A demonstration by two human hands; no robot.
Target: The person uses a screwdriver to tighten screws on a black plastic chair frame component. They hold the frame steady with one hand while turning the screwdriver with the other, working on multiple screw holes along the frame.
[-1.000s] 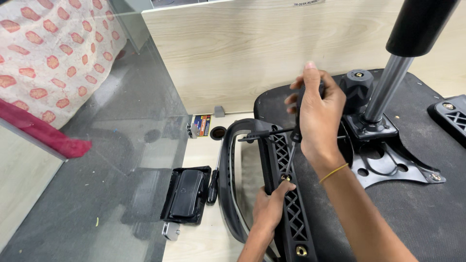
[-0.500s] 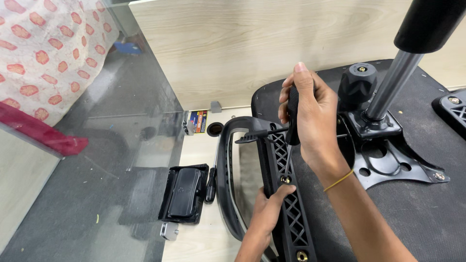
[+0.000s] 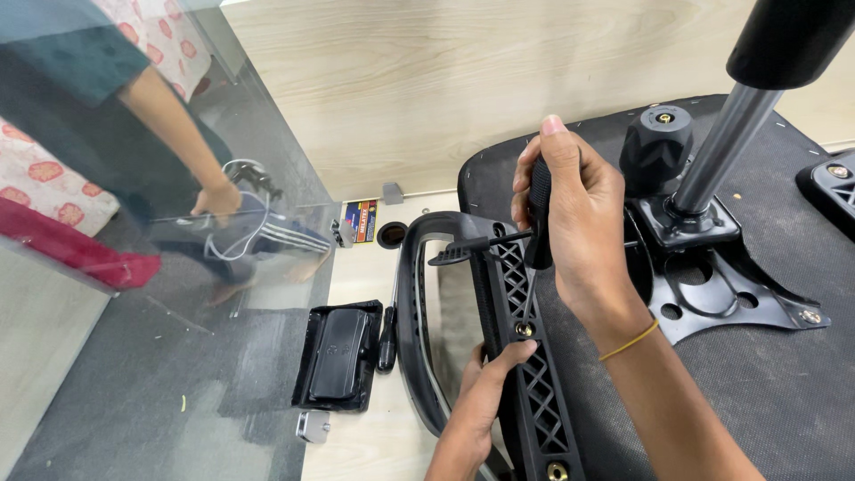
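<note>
1. Since the earlier frame, right hand (image 3: 579, 223) barely shifts on the tool; view swings left, so a reflection of a person bending in the glass panel (image 3: 160, 223) now shows.
2. Right hand is clamped around a black screwdriver handle (image 3: 540, 214), held upright, thumb up top; shaft runs down toward the lattice bracket (image 3: 525, 347).
3. Left hand (image 3: 485, 392) grips the bracket's lower part, fingers curled over its edge, thumb by a brass screw (image 3: 525, 330).
4. Bracket belongs to a black armrest (image 3: 419, 303), lying against the edge of an upturned chair seat (image 3: 757, 392).
5. Seat underside is dark fabric; black metal plate (image 3: 712, 285), knob (image 3: 657, 147) and grey cylinder post (image 3: 726, 142) sit right of the right hand.
6. Second brass screw (image 3: 557, 469) at bracket bottom.
7. Loose black arm pad (image 3: 338, 356) lies on the floor left of the armrest, another screwdriver (image 3: 387, 338) just beside it.
8. Wooden wall panel (image 3: 427, 80) behind.
</note>
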